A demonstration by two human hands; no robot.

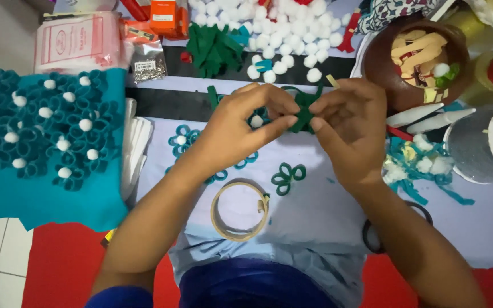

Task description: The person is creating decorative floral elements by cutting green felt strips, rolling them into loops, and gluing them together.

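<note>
My left hand and my right hand meet over a pale blue cloth, both pinching a dark green felt piece folded into loops. A white pom-pom shows under my left fingers, on a teal felt flower. Below the hands lies a small green looped felt flower and a wooden embroidery hoop. Teal felt flowers with white centres lie to the left of my left wrist.
A teal felt sheet covered in looped flowers with white pom-poms lies at the left. A heap of white pom-poms and green felt scraps sit at the back. A brown bowl stands at the right, black scissors by my right forearm.
</note>
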